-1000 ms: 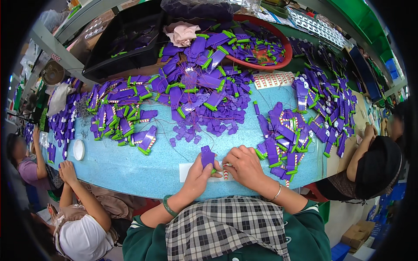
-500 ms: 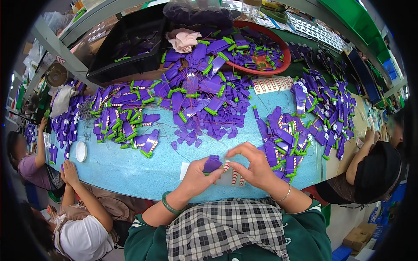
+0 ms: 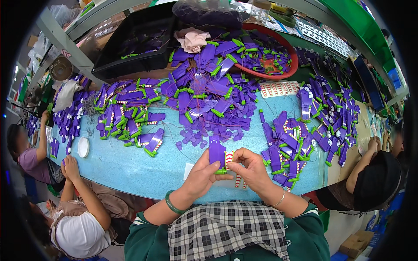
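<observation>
bright, even overhead light; soft shadows under the hands on the counter. sharp there, heavy fisheye bending and dark vignette farther out.

head-worn fisheye, close, facing down

Purple part now upright between both hands — earlier tilted, lower — striped strip alongside.

bare blue tabletop left of hands, purple part heaps crowding ahead and right
</observation>
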{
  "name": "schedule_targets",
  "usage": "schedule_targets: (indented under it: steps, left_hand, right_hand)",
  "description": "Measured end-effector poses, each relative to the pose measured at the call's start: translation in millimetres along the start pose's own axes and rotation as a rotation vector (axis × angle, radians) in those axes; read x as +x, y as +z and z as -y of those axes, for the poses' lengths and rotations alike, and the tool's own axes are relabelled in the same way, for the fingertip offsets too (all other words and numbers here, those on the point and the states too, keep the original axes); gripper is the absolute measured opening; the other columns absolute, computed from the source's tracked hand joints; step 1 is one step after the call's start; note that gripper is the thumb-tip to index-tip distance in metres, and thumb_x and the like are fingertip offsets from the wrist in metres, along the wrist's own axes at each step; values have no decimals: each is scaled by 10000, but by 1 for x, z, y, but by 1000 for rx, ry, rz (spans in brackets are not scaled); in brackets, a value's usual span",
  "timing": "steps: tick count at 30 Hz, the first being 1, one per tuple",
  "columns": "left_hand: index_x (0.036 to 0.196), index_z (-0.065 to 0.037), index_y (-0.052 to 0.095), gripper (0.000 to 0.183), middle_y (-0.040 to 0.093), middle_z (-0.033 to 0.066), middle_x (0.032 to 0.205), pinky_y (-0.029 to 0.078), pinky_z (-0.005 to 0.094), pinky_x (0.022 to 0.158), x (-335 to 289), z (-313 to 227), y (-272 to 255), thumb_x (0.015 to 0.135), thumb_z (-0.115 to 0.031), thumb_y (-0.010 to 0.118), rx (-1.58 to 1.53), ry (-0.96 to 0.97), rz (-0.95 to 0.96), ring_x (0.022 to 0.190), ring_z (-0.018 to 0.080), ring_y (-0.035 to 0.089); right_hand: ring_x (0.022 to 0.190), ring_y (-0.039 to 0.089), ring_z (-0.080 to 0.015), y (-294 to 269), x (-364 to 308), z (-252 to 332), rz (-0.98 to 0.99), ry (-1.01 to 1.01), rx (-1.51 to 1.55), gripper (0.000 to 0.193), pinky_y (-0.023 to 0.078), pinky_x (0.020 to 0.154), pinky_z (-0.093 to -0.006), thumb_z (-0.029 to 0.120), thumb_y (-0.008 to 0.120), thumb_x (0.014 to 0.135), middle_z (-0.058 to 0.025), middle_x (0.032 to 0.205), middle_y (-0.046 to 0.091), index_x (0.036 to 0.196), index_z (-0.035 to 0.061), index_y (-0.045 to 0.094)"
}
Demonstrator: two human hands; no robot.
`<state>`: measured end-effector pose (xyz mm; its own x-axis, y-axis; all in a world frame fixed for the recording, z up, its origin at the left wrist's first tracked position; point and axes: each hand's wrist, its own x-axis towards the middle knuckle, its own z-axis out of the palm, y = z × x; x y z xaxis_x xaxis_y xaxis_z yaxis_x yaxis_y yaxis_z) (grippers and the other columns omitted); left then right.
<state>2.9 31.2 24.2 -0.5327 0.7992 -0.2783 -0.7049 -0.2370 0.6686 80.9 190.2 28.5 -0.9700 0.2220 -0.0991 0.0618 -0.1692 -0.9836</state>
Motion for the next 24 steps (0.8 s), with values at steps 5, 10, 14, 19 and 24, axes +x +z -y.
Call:
schedule_targets:
  steps: [5, 10, 14, 19, 24]
  left_hand:
    - [1353, -71, 327, 430, 507, 106, 1249, 547, 420, 890, 1, 3, -1, 943, -82, 456, -66, -21, 59, 1110, 212, 565]
    - [1365, -72, 315, 460, 492, 112, 1273, 529, 430, 917, 2, 2, -1, 924, -58, 446, -68, -35, 81, 1140, 219, 547]
    - [1368, -71, 309, 483, 494, 114, 1269, 530, 424, 915, 1, 2, 1, 905, -37, 441, -85, -35, 73, 1134, 224, 552]
    - [1370, -66, 306, 511, 496, 117, 1261, 529, 424, 921, 1, 5, -2, 878, -6, 431, -107, -11, 103, 1124, 232, 560]
    - [1322, -52, 347, 473, 501, 100, 1229, 543, 391, 903, 0, 2, 3, 870, 26, 466, 41, 2, 83, 1104, 205, 563]
  right_hand:
    - [796, 589, -93, 0, 2, -3, -25, -34, -49, 110, 477, 771, -265, 71, 689, 825, -24, 828, 640, 876, 8, 615]
    - [770, 585, -90, 1, 2, -7, -56, -48, -58, 104, 477, 728, -256, 70, 695, 817, -24, 825, 643, 861, 10, 623]
    - [754, 579, -90, 3, 1, -8, -77, -64, -57, 105, 470, 717, -250, 70, 699, 813, -22, 809, 637, 854, 10, 623]
    - [749, 572, -96, 4, 1, -10, -91, -122, -137, 117, 462, 705, -247, 64, 706, 801, -29, 790, 625, 846, 3, 617]
    - [743, 568, -107, 4, -1, -8, -107, -152, -216, 121, 457, 692, -258, 66, 713, 789, -45, 780, 618, 819, 5, 613]
